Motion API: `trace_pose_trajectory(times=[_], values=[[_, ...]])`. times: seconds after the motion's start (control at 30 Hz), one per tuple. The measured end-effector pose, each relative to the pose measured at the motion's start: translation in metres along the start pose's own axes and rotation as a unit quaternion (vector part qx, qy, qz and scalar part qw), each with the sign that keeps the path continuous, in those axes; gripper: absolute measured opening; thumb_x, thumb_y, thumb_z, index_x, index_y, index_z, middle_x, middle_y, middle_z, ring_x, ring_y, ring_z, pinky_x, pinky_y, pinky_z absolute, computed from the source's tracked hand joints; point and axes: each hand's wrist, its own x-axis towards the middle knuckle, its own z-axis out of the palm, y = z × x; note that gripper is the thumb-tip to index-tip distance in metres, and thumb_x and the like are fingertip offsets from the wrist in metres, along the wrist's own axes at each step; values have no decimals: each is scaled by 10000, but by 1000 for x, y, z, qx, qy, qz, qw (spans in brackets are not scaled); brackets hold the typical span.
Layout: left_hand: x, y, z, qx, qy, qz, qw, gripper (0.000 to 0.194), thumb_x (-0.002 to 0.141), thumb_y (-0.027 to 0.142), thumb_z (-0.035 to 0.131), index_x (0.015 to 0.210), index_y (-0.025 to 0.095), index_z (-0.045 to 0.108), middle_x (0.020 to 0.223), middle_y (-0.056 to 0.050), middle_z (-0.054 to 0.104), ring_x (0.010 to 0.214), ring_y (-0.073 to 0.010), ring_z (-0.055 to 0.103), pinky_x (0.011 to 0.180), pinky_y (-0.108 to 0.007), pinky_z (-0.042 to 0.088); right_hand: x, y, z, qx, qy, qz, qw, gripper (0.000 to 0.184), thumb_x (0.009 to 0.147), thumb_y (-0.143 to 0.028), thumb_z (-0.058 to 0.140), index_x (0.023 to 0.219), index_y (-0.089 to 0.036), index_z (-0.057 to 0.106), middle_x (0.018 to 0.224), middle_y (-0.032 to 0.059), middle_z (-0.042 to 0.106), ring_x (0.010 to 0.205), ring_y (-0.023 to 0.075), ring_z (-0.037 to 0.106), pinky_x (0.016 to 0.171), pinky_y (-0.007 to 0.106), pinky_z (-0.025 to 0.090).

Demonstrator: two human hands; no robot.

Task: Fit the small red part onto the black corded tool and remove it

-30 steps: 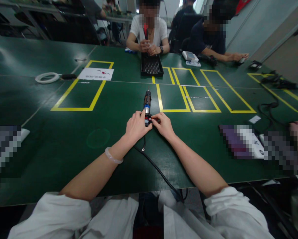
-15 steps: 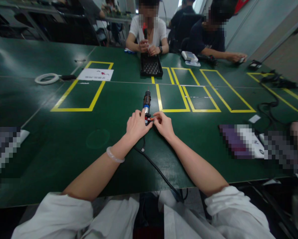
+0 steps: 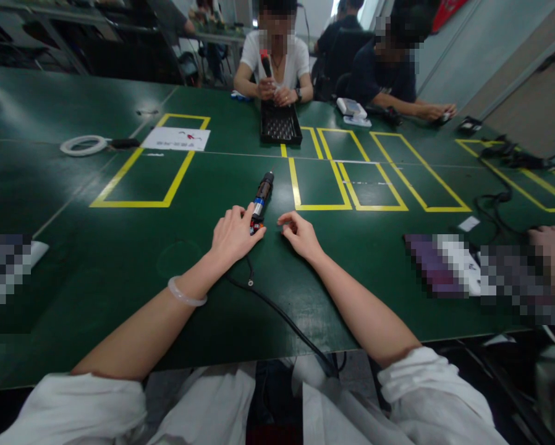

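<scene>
An electric screwdriver without its casing (image 3: 261,195) lies tilted on the green table, its thin bit pointing away from me. It shows a dark nose, a silver motor part with a blue band, and small red and orange parts at the rear. My left hand (image 3: 233,236) is closed around that rear end, and its fingers hide part of it. To the right, apart from the screwdriver, my right hand (image 3: 301,236) hovers with curved, parted fingers and nothing visible in them. A black cable (image 3: 284,311) runs from under my left wrist over the table's near edge, beside a short lead with a ring terminal (image 3: 250,282).
Across the table (image 3: 120,247), a person holds a red-tipped tool above a black tray (image 3: 281,127). Yellow tape rectangles mark the surface. A white cable coil (image 3: 83,146) and a printed sheet (image 3: 178,138) lie left; dark cables (image 3: 502,196) and another person's hand (image 3: 553,250) are right.
My left hand has moved left with the screwdriver, which now leans with its tip to the right. My right hand has come away from the screwdriver's rear parts, and its fingers have parted.
</scene>
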Motion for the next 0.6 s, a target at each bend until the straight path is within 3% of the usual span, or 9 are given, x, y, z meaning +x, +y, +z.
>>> trace_pose_trajectory(times=[0.13,0.33,0.6], values=[[-10,-36,-7,21,-19,-30,999,720,920,592,372,1502,169,362,1273,-204,507,1085,-360,522,846,-437,447,0,2,0,-5,-13,-4,1000,222,799,-153,483,968,-190,621,924,21,695,706,135,580,663,263,440],[-27,-108,-21,41,-49,-125,990,790,901,672,301,1507,169,360,1324,-232,472,1125,-402,503,871,-480,448,0,3,0,-14,-12,1,1000,207,811,-171,492,963,-192,631,928,23,696,729,141,586,677,266,447],[-49,-194,-41,78,-100,-290,949,867,866,743,200,1488,152,324,1402,-272,394,1225,-458,445,952,-527,399,0,0,0,-29,-15,2,999,197,834,-199,500,969,-189,644,943,29,697,746,147,597,692,274,454]])
